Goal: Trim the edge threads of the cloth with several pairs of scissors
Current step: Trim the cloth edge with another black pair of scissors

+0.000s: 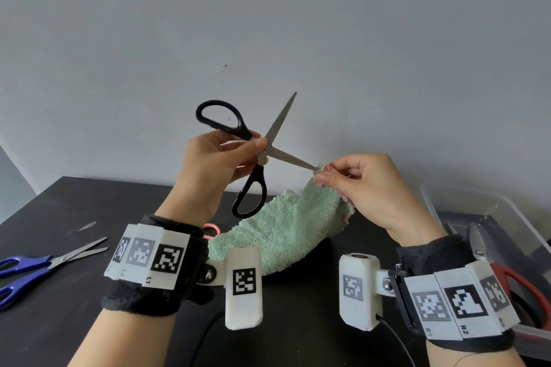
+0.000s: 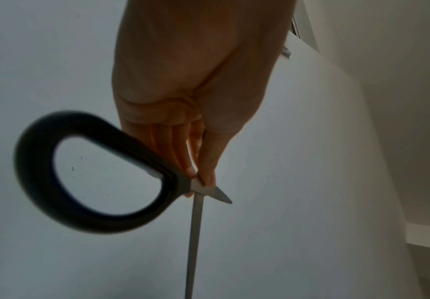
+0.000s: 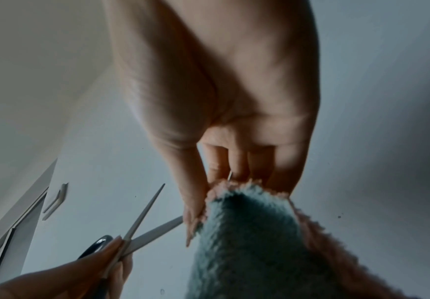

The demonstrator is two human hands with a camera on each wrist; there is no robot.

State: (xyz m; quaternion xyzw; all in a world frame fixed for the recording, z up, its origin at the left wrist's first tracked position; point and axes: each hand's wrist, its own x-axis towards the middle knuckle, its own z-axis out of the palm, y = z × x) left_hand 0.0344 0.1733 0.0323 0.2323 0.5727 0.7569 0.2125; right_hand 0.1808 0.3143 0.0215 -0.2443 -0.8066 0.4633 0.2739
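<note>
My left hand (image 1: 222, 158) pinches black-handled scissors (image 1: 250, 155) at the pivot, held up above the table. Their blades stand wide apart, one pointing up, the other tip reaching the cloth's raised corner. My right hand (image 1: 362, 185) pinches that corner of the green terry cloth (image 1: 283, 226), which has a pink fraying edge; the rest drapes down onto the black table (image 1: 74, 322). In the left wrist view my fingers (image 2: 206, 161) hold the black scissors (image 2: 85, 172) at the joint. In the right wrist view the cloth (image 3: 247, 232) hangs from my fingertips (image 3: 193, 212), with the scissors' blades (image 3: 147, 222) to its left.
Blue-handled scissors (image 1: 38, 268) lie on the table at the left. A pink scissor handle (image 1: 212, 229) peeks out behind my left wrist. A clear plastic bin (image 1: 495, 226) at the right holds red-handled scissors (image 1: 518, 283). A pale wall rises behind the table.
</note>
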